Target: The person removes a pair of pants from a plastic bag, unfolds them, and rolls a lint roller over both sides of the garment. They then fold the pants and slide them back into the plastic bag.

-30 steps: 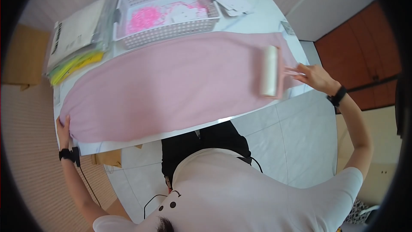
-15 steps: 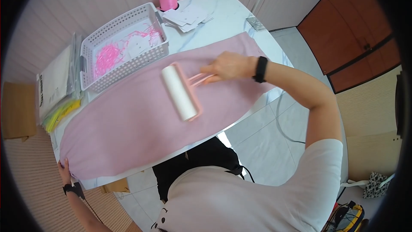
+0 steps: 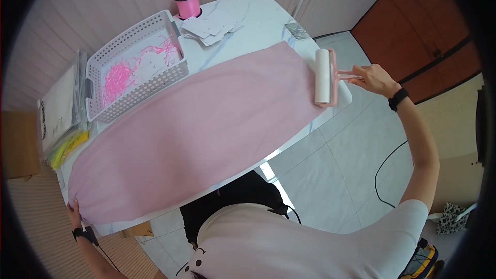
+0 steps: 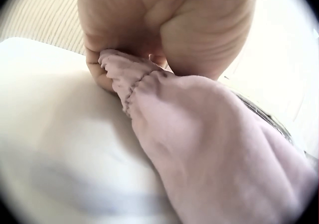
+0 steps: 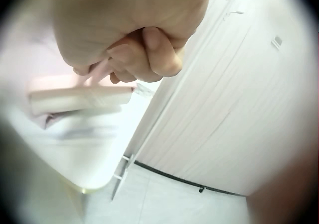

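A long piece of pink fabric [image 3: 206,119] lies stretched flat along the table. At its left end my left hand [image 3: 75,214] grips the fabric, and the left wrist view shows a gathered, elastic-looking edge [image 4: 132,87] bunched in the fingers. My right hand [image 3: 375,79] holds a lint roller [image 3: 323,76] by its thin pink handle, fingers curled round it in the right wrist view. The roller's white sticky roll is over the fabric's right end, near the table's right edge.
Behind the fabric stand a white perforated basket [image 3: 138,93] with pink shreds, a spool of pink ribbon [image 3: 188,5] and scattered white cards [image 3: 211,28]. Plastic-wrapped packs [image 3: 59,106] are stacked at the left. The marble-patterned table [image 3: 248,13] ends just beyond the roller.
The lint roller moved from the fabric's right end to its middle, then back right to the end. The left hand kept its grip on the left end. The head view shifted.
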